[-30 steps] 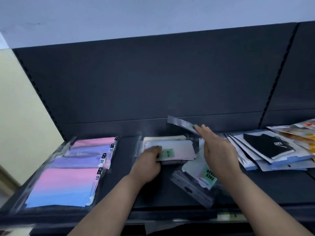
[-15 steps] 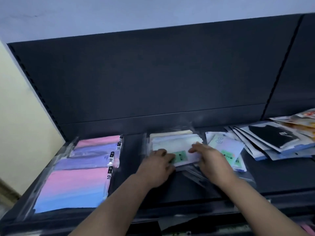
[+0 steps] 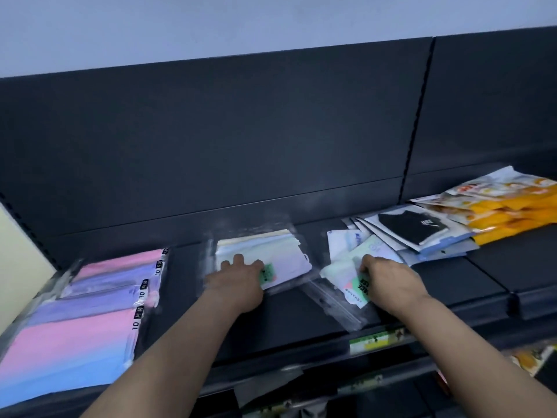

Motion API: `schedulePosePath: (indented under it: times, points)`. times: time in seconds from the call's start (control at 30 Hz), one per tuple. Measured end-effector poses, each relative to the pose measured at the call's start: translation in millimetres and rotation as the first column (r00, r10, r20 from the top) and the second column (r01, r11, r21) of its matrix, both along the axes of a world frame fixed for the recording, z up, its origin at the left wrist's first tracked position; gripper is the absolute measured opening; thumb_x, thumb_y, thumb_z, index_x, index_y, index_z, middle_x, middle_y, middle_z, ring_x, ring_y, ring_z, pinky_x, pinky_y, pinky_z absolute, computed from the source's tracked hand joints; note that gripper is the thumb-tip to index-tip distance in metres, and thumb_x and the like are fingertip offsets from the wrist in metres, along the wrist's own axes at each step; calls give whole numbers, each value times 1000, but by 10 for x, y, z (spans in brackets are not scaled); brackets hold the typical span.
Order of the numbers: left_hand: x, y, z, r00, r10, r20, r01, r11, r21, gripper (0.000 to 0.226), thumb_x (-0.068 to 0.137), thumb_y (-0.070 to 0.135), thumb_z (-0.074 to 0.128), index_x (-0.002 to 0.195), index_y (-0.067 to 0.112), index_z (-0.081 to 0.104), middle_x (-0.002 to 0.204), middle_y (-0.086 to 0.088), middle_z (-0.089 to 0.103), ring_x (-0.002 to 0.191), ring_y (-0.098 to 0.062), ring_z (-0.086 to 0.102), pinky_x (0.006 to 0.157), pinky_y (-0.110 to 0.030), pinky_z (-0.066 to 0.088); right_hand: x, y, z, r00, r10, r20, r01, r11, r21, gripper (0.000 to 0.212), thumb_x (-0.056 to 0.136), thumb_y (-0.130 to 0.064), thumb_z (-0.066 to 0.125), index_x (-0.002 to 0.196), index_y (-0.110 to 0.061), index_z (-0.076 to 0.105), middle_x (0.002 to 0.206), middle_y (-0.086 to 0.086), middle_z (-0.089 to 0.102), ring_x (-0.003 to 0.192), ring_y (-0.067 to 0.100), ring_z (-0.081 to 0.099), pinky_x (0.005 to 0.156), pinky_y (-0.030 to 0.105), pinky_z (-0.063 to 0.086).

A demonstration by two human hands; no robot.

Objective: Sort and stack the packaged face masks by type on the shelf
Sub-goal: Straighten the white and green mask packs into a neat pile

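Packaged face masks lie in several groups on the dark shelf (image 3: 482, 276) in the head view: a pink-to-blue stack (image 3: 90, 321) at the left, a pale middle stack (image 3: 271, 251) in clear bags, a loose pile (image 3: 349, 260) of white and green packs just right of it, then a black-mask pack (image 3: 413, 227) on fanned packets, and orange packs (image 3: 512, 212) cut off by the right edge. Print on most packs is too blurred to read, and the clear wrappers' edges are hard to trace. The left hand (image 3: 238, 279) lies palm down on the front edge of the middle stack, fingers spread flat, covering part of a green label (image 3: 266, 273); its grip is apart, pressing rather than pinching. The right hand (image 3: 388, 276) rests on the loose pile, fingers curled over a pack (image 3: 355, 285) with a green label; whether that grip is clamped on it cannot be told, since the fingertips are hidden. Both forearms reach in from the bottom edge
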State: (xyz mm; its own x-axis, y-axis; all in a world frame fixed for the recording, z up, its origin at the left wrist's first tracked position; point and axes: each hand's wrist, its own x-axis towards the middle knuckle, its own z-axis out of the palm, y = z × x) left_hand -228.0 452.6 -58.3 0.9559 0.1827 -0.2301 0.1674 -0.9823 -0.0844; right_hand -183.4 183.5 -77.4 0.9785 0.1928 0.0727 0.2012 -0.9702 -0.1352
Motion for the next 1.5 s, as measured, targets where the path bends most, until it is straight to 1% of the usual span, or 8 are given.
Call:
schedulePosePath:
  times: [0.1,0.2,0.3,0.53,0.77,0.97,1.13,1.5]
  points:
    - [8,-278,92,995,-12,97,4,997,81,45,87,20,46,131,23,46,130,-7,43,122,-30,42,97,-48,41,45,-154,7,999,47,-14,-47,999,4,30,82,-8,48,106,-23,51,108,3,63,102,27,58,67,29,39]
    - [39,-820,170,914,-147,379,228,957,-179,35,90,23,49,124,20,58,126,-4,55,118,-26,51,92,-38,47,77,-340,17,993,121,-2,-120,984,130,48,81,-4,50,122,-29,55,117,1,62,116,22,52,80,32,47]
    - [94,-1437,173,896,-289,337,394,868,-303,44,94,35,53,135,18,51,135,-4,54,124,-25,50,99,-36,44,99,-598,-10,989,104,101,-126,963,237,63,77,4,47,130,-30,54,127,-3,58,121,19,51,89,33,47]
    - [337,-2130,-5,971,-219,96,230,967,-114,65,81,53,63,128,11,46,121,-14,52,113,-35,47,90,-42,44,309,-1004,-34,898,286,334,-334,937,98,57,63,8,63,114,-19,67,109,-1,69,98,25,61,72,37,47]
    - [156,-2355,431,944,-213,252,162,965,209,25,89,11,46,110,12,59,112,-11,65,102,-33,63,73,-33,44,486,-1157,37,938,121,324,-305,732,609,41,79,10,49,109,-16,59,99,2,62,97,20,54,80,33,47]
    - [-76,-2120,771,837,143,528,-227,969,97,27,86,3,42,110,12,50,102,-12,68,93,-36,64,63,-33,34,446,-988,58,858,289,426,-451,821,351,38,61,14,59,83,-16,52,86,0,50,81,22,48,62,31,34]
    - [-190,-1934,855,669,378,640,-375,915,-149,17,85,2,41,98,10,46,94,-17,66,71,-31,44,60,-35,34,392,-879,43,689,725,-28,-715,685,136,71,82,10,40,142,-28,42,155,1,29,143,22,26,111,32,27]
    - [-448,-1661,808,518,381,766,-435,888,-147,45,87,6,41,130,18,48,91,-21,68,82,-42,59,60,-36,31,523,-648,168,525,832,-180,-851,506,-143,62,93,4,33,147,-28,31,157,1,23,145,23,22,114,36,28]
